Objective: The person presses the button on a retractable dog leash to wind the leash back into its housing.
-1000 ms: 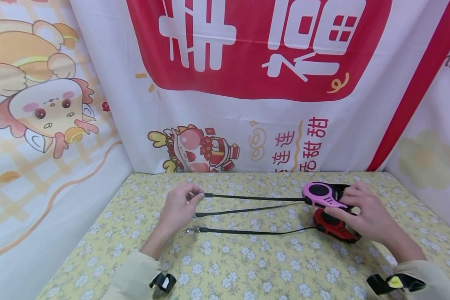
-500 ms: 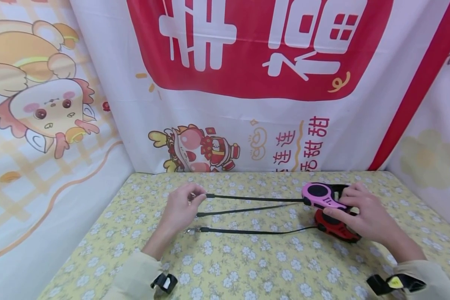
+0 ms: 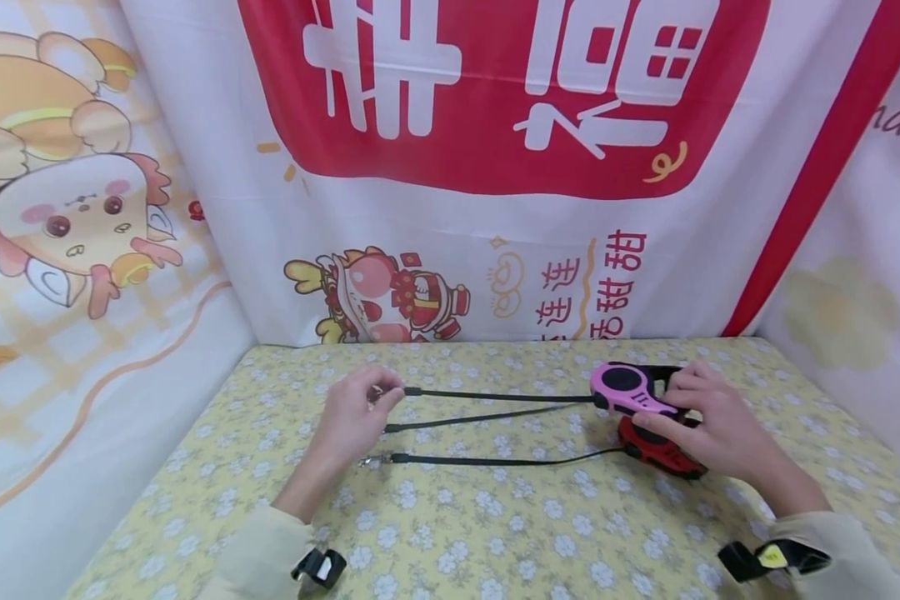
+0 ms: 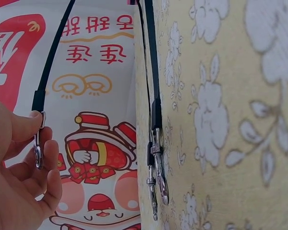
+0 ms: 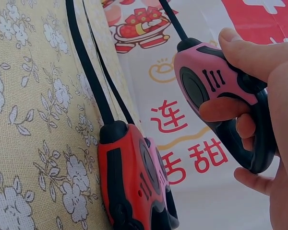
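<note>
The right grip (image 3: 712, 419) clasps a pink-and-black plastic leash case (image 3: 621, 386); the left grip (image 3: 351, 419) pinches its silver metal clip (image 4: 37, 142). Yellow flower-printed worktop (image 3: 525, 542) opens out on their near side, its far edge just beyond.

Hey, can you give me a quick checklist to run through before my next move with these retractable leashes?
1. Right-hand grip holds the raised pink retractable leash by its handle: ok.
2. Left-hand grip pinches that leash's metal snap hook: ok.
3. Its black strap runs nearly straight between the hands: ok.
4. The red retractable leash has its strap fully straight: not ok, it bends near the housing.
5. The second pink retractable leash is clear of the red one: cannot tell, the red one partly hides it.
</note>
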Available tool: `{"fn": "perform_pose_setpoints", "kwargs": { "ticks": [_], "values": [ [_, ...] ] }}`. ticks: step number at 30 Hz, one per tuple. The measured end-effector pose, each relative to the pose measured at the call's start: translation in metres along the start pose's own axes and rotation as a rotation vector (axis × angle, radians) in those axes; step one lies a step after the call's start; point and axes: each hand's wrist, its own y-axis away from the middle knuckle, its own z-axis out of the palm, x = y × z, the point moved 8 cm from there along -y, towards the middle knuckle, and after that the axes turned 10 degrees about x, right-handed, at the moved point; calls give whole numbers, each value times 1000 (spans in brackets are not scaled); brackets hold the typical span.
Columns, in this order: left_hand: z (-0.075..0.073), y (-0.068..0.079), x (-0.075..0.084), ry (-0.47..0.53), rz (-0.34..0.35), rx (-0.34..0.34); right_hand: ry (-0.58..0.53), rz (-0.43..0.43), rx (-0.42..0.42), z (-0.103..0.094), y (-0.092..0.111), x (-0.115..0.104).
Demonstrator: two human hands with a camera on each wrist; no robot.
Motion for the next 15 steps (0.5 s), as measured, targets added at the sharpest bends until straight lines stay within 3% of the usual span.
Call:
{"fn": "perform_pose_setpoints", "kwargs": {
  "ticks": [15],
  "values": [
    [-5, 1, -2, 12, 0, 2, 25, 2, -16, 4, -3, 1]
  ]
}}
